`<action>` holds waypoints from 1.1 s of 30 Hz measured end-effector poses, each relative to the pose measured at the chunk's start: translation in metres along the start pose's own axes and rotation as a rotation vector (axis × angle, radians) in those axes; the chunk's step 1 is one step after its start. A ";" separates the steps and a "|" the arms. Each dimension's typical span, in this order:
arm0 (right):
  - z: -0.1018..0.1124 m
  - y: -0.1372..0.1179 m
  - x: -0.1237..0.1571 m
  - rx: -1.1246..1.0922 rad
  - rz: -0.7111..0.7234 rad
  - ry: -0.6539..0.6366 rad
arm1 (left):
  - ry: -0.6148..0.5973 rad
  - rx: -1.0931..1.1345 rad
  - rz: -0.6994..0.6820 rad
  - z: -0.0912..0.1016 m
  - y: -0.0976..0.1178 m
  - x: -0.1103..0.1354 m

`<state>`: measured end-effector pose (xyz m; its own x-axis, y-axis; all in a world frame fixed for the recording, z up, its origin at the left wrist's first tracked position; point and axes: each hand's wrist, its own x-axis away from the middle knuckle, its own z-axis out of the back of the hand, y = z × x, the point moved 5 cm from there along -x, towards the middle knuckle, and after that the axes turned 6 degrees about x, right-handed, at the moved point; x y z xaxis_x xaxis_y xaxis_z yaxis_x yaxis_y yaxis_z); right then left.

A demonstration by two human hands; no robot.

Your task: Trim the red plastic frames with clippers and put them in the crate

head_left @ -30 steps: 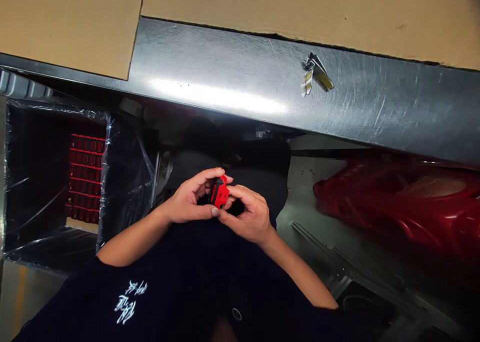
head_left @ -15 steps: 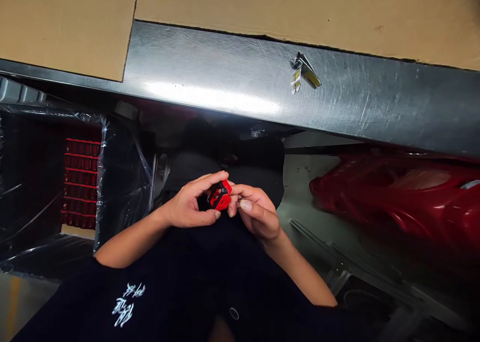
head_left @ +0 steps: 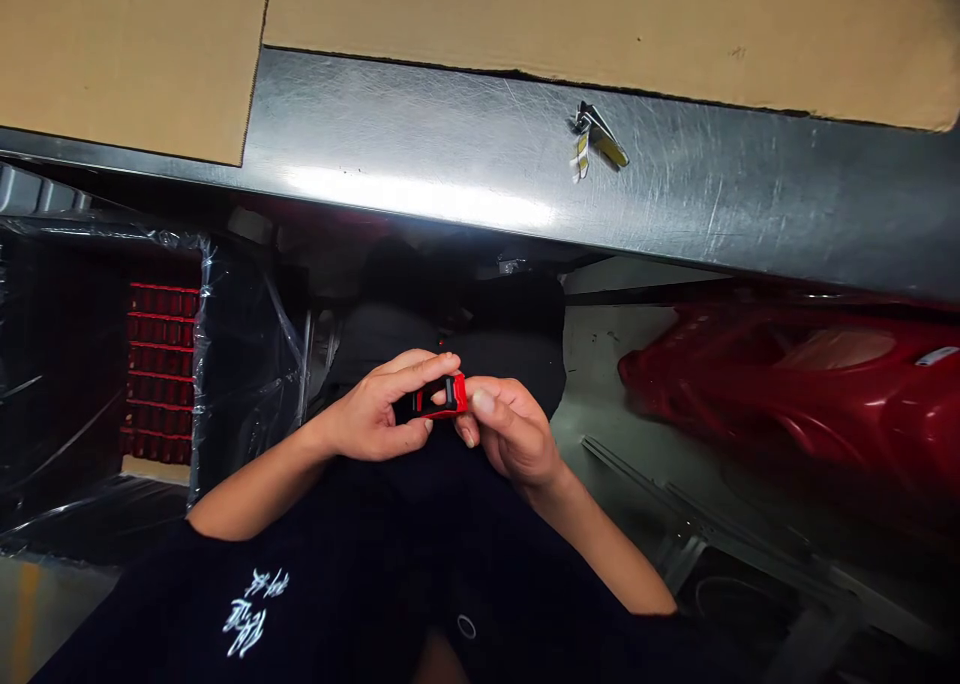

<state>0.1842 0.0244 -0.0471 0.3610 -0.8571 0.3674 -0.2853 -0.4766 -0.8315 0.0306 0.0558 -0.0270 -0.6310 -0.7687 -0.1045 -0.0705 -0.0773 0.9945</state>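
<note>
Head view: the left hand (head_left: 367, 409) and right hand (head_left: 510, 429) held a small red plastic piece (head_left: 442, 398) tight at both ends.

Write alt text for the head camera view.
The left hand and right hand hold a small red-and-black plastic part above a dark top. To the left are plastic-wrapped red parts; to the right, a glossy red moulded panel; above, a scratched steel edge under cardboard.

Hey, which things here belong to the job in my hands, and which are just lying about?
In use: small red-and-black plastic part, pinched between left hand and right hand.

Lying about: brown cardboard sheet, scratched steel panel, glossy red moulded shell, stacked red parts under clear plastic wrap.
</note>
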 end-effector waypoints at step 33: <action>-0.007 -0.020 0.005 0.546 0.465 0.131 | 0.179 -0.234 0.072 0.004 0.014 0.001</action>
<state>0.1854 0.0284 -0.0261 0.1908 -0.9800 -0.0563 0.1125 0.0788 -0.9905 0.0255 0.0563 -0.0129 -0.4800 -0.8757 -0.0514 0.1626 -0.1464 0.9758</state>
